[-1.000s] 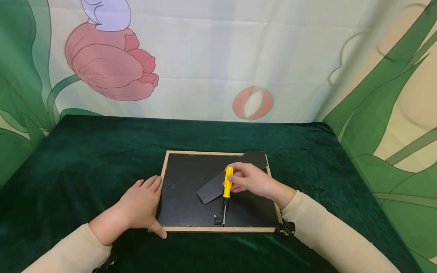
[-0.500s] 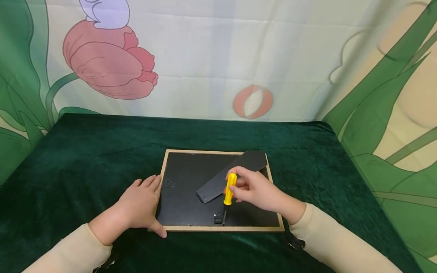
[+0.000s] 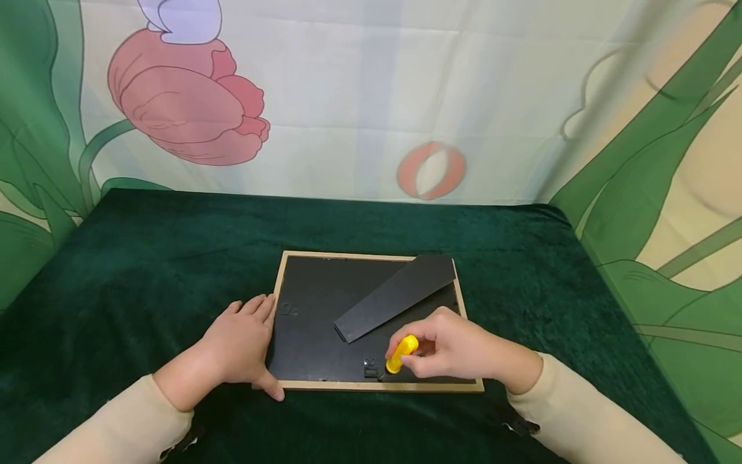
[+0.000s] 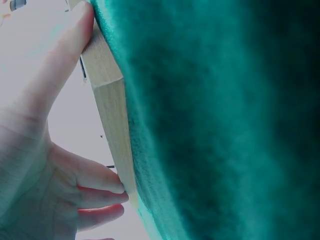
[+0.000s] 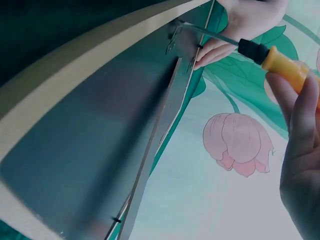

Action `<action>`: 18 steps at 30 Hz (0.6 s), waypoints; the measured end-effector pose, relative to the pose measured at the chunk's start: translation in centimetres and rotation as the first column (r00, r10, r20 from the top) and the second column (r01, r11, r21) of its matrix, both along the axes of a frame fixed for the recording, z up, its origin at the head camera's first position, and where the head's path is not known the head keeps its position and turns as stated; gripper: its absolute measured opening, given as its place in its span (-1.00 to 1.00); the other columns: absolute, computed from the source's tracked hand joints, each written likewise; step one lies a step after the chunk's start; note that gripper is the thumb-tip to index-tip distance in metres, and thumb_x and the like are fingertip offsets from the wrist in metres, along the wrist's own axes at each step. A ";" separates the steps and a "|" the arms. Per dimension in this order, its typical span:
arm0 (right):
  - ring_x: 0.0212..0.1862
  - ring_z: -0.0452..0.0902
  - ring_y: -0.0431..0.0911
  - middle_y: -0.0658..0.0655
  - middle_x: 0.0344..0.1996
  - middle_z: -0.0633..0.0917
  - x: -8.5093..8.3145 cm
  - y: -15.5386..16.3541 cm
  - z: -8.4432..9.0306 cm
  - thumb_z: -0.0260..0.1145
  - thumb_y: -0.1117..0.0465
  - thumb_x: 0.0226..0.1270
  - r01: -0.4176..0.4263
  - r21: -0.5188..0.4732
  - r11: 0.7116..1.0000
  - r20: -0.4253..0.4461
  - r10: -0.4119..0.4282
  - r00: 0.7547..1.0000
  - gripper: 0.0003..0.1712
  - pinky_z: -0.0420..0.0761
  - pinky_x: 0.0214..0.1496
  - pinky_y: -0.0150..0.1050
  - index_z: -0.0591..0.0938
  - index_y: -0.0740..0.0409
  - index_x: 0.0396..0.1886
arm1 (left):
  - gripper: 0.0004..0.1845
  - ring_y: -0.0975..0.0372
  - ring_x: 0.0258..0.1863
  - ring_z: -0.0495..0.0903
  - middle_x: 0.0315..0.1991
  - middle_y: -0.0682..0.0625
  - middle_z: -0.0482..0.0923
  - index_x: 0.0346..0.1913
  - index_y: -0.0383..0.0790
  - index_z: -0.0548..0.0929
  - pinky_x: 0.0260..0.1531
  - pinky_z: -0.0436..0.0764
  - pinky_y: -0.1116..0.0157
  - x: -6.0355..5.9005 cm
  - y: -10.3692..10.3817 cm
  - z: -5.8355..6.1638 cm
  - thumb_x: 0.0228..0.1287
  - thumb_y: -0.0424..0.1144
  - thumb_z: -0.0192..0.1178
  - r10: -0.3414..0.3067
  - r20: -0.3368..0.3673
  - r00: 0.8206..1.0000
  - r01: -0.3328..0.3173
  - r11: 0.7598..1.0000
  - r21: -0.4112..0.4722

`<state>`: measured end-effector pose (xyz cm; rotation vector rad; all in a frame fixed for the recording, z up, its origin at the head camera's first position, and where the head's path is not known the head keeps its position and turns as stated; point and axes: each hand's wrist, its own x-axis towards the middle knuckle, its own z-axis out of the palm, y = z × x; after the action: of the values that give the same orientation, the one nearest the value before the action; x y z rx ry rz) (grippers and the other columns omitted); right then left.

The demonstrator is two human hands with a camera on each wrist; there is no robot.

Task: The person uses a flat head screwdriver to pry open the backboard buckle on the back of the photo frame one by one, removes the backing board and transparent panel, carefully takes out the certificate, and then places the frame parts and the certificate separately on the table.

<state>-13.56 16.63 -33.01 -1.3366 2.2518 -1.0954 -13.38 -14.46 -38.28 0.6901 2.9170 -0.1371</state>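
A picture frame lies face down, its pale wooden rim [image 3: 417, 387] around a black backing board [image 3: 315, 290]. My right hand [image 3: 455, 345] grips a yellow-handled screwdriver [image 3: 402, 354] between thumb and fingers. The screwdriver leans low to the right; in the right wrist view its metal shaft [image 5: 212, 33] reaches the board just inside the near rim, beside a small black hanger [image 3: 371, 368]. My left hand [image 3: 239, 341] rests with straight fingers along the frame's left side, thumb over the near left corner. That wooden corner [image 4: 111, 87] shows between thumb and fingers in the left wrist view.
A black easel stand [image 3: 397, 293] slants across the backing board, its wide end over the far right corner. Dark green velvet cloth [image 3: 174, 258] covers the table. Behind it hangs a pale curtain [image 3: 324, 96] printed with flowers and leaves.
My right hand has come down and to the right, tipping the screwdriver from nearly upright to a low slant. The tip stays near the same spot. My left hand keeps its place.
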 end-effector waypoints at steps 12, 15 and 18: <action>-0.76 0.21 -0.38 -0.06 -0.44 0.60 0.4 0.9 -0.9 0.18 0.40 -0.02 -0.133 -0.065 0.989 -0.030 0.132 0.991 -0.72 0.31 -0.75 -0.52 0.56 0.10 -0.25 | 0.40 -0.08 0.14 0.09 0.18 -0.25 0.13 0.16 -0.40 0.24 0.02 -0.02 -0.16 0.0 0.1 0.0 -0.87 0.61 -0.01 -0.011 0.009 1.000 0.011 1.000 -0.024; -0.74 0.20 -0.39 -0.07 -0.48 0.58 0.6 0.9 -0.9 0.18 0.41 -0.04 -0.147 -0.065 0.987 -0.041 0.145 0.989 -0.72 0.30 -0.75 -0.54 0.56 0.10 -0.26 | 0.40 -0.07 0.14 0.09 0.18 -0.23 0.14 0.17 -0.37 0.23 0.03 -0.07 -0.17 0.0 0.0 -0.1 -0.87 0.60 -0.01 -0.010 -0.008 1.000 0.010 1.000 -0.025; -0.71 0.21 -0.43 -0.09 -0.50 0.56 0.7 0.8 -0.9 0.16 0.41 -0.04 -0.184 -0.075 0.980 -0.067 0.179 0.982 -0.71 0.29 -0.73 -0.58 0.56 0.09 -0.26 | 0.39 -0.07 0.14 0.09 0.18 -0.23 0.15 0.17 -0.37 0.23 0.03 -0.07 -0.17 0.0 -0.1 0.0 -0.86 0.60 0.00 -0.010 -0.030 1.000 0.009 1.000 -0.028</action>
<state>-12.87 17.40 -33.87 -1.5927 2.0968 -1.1058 -13.36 -14.52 -38.25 0.7034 2.9350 -0.1901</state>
